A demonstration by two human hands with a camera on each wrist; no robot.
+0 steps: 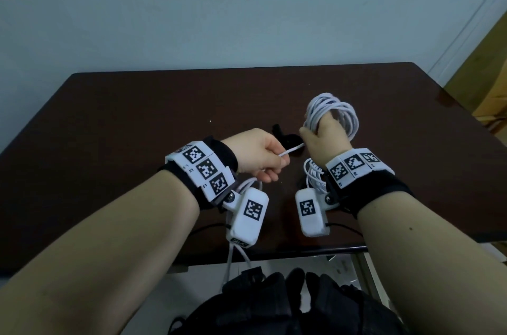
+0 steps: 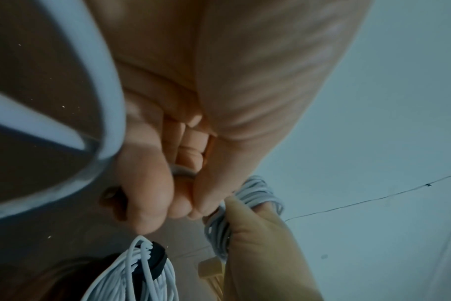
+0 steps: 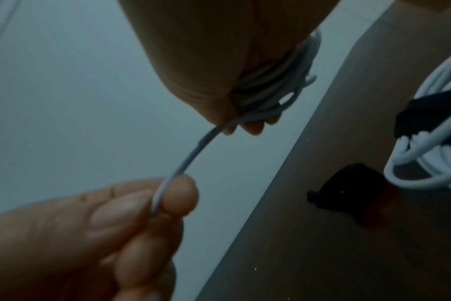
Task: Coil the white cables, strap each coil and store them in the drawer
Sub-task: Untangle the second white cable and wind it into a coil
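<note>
My right hand (image 1: 315, 131) grips a coil of white cable (image 1: 336, 111) held up above the dark table (image 1: 137, 128); the loops pass through its fist (image 3: 245, 114). A short free end of that cable (image 3: 185, 160) runs left to my left hand (image 1: 270, 167), which pinches it between thumb and fingers (image 3: 178, 197). A loose black strap (image 1: 285, 138) lies on the table just behind both hands. A second white coil (image 3: 430, 163), bound by a black strap (image 3: 430, 114), lies on the table under my right wrist (image 1: 315, 176). No drawer is in view.
The table's front edge (image 1: 274, 252) runs just below my wrists, with a black bag (image 1: 274, 304) under it. A pale wall stands behind the table. A wooden panel (image 1: 488, 82) is at the far right. Thin leads hang from the wrist cameras.
</note>
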